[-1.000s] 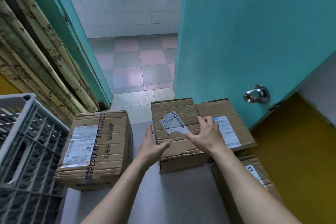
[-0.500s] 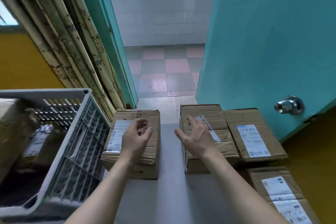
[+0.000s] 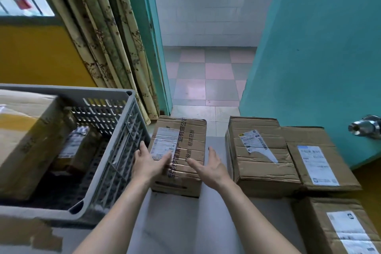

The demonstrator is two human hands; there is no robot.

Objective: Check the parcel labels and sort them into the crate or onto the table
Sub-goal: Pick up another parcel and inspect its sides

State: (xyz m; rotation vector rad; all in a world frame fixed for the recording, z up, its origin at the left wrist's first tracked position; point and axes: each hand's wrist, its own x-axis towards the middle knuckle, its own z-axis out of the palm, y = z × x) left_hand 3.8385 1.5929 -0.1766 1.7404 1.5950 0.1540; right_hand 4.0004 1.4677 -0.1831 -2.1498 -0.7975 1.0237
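Note:
A taped cardboard parcel [image 3: 186,140] with a white label and printed black characters stands on the grey table [image 3: 179,218], right beside the grey plastic crate [image 3: 115,150]. My left hand [image 3: 147,163] is open over the parcel's left near corner, fingers spread. At the parcel's right near edge my right hand [image 3: 210,168] is open too. Neither hand grips it. To the right lie three more labelled parcels: one with a torn label [image 3: 259,163], one beside it [image 3: 317,163] and one at the near right [image 3: 338,227].
Inside the crate lie a large box [image 3: 26,140] and a smaller parcel [image 3: 76,150]. A teal door [image 3: 309,57] with a metal knob [image 3: 365,128] stands behind the right parcels. A curtain [image 3: 107,47] hangs behind the crate; beyond is a tiled floor.
Both hands left the torn-label parcel and moved left to the taped parcel beside the crate. My view swung left and up, bringing the crate's inside into sight.

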